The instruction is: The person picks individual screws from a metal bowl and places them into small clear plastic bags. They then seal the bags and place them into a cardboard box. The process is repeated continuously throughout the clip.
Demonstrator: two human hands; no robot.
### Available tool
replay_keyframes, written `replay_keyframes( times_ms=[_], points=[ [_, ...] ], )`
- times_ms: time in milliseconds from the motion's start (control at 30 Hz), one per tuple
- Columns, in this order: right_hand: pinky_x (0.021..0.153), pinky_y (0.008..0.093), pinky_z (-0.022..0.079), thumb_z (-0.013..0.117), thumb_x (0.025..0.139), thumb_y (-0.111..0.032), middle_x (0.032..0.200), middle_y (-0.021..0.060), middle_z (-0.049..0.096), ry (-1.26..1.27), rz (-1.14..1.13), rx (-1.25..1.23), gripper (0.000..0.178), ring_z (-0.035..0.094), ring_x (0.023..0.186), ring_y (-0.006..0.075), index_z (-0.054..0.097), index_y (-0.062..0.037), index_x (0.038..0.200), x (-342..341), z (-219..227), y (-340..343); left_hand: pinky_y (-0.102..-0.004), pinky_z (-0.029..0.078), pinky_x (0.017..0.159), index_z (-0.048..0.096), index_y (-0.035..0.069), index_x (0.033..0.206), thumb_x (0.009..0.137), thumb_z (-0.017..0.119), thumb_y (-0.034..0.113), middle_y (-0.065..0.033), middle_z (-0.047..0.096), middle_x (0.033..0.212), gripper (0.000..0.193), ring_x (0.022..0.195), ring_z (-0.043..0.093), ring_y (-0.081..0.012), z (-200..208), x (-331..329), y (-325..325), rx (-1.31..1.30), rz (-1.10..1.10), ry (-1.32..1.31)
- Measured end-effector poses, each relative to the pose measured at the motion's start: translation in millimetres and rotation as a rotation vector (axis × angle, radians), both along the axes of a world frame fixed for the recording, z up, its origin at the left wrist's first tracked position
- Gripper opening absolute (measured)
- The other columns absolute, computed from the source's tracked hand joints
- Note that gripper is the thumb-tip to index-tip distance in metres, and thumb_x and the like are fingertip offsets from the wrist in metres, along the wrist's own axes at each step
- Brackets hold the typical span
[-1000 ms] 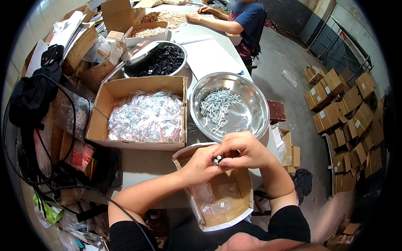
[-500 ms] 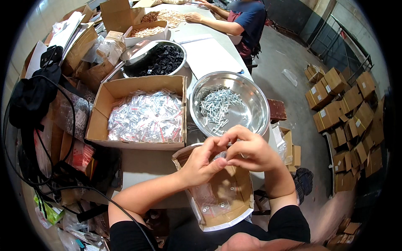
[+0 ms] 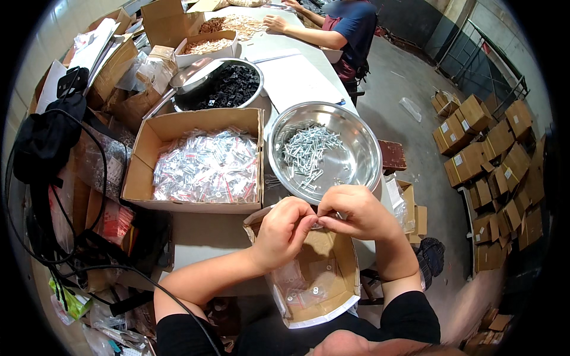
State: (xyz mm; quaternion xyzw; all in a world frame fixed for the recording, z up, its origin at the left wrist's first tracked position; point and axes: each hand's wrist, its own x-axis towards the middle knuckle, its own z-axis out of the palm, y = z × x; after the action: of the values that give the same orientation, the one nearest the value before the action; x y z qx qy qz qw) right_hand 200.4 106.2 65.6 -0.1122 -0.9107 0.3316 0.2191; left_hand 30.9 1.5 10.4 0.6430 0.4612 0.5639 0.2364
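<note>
My left hand (image 3: 285, 230) and my right hand (image 3: 359, 212) meet above a small open cardboard box (image 3: 343, 305). Both are closed, with thumbs and forefingers pinching a small clear plastic bag (image 3: 315, 225), mostly hidden by the fingers. Inside the box beneath them lie several flat clear bags (image 3: 291, 276) holding small pale round pieces. Just beyond my hands stands a shiny metal bowl (image 3: 356, 155), with a heap of silvery screws (image 3: 310, 148) on its left side. Left of the bowl, a larger cardboard box (image 3: 193, 206) is filled with clear packets of hardware (image 3: 205, 166).
Farther back, a metal bowl (image 3: 262, 89) holds black parts, with a metal scoop (image 3: 191, 72) at its rim. White paper (image 3: 303, 80) lies beside it. A co-worker (image 3: 355, 35) sits at the far table end. Black cables (image 3: 107, 160) hang at left; cartons (image 3: 493, 148) stack at right.
My hands have drawn closer, fingertips now meeting over the bag. The left fingers have curled in and the right hand has dipped slightly.
</note>
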Motion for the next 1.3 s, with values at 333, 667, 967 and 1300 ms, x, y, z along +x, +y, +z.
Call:
replay_keyframes(
  times_ms=[333, 667, 967, 1300],
  points=[
    [0.061, 0.0303, 0.042, 0.065, 0.081, -0.008, 0.074, 0.0063, 0.052, 0.161, -0.001, -0.222, 0.013, 0.050, 0.066, 0.0186, 0.054, -0.0008, 0.078, 3, -7, 17, -0.0316, 0.044, 0.067, 0.056, 0.001, 0.087, 0.086, 0.065, 0.002, -0.0107, 0.056, 0.081, 0.009, 0.072, 0.054, -0.0241, 40, -47, 2, 0.044, 0.235, 0.088],
    [0.060, 0.0261, 0.043, 0.067, 0.082, -0.013, 0.075, 0.0045, 0.059, 0.003, -0.392, -0.125, 0.015, 0.054, 0.068, 0.0110, 0.062, 0.0010, 0.085, 1, -25, 44, -0.0401, 0.051, 0.077, 0.064, 0.007, 0.096, 0.078, 0.070, 0.012, -0.0093, 0.062, 0.099, 0.019, 0.094, 0.060, -0.0283, 34, -20, 0, -0.036, -0.508, 0.642],
    [0.079, 0.0379, 0.052, 0.068, 0.078, -0.011, 0.097, 0.0132, 0.065, -0.346, -0.469, 0.116, 0.022, 0.064, 0.087, 0.0298, 0.068, -0.0049, 0.099, 2, -42, 66, -0.0343, 0.052, 0.090, 0.064, 0.006, 0.115, 0.079, 0.059, 0.015, -0.0142, 0.047, 0.134, 0.037, 0.119, 0.049, -0.0280, -28, 20, -27, -0.010, -0.734, 0.907],
    [0.077, 0.0424, 0.054, 0.071, 0.071, -0.011, 0.095, 0.0139, 0.064, -0.634, -0.223, 0.396, 0.018, 0.065, 0.091, 0.0325, 0.069, -0.0057, 0.087, -25, -66, 83, -0.0312, 0.053, 0.079, 0.062, 0.001, 0.091, 0.075, 0.060, 0.011, -0.0099, 0.054, 0.106, 0.019, 0.097, 0.057, -0.0231, -28, 24, -21, -0.144, -0.694, 0.962]
  ],
)
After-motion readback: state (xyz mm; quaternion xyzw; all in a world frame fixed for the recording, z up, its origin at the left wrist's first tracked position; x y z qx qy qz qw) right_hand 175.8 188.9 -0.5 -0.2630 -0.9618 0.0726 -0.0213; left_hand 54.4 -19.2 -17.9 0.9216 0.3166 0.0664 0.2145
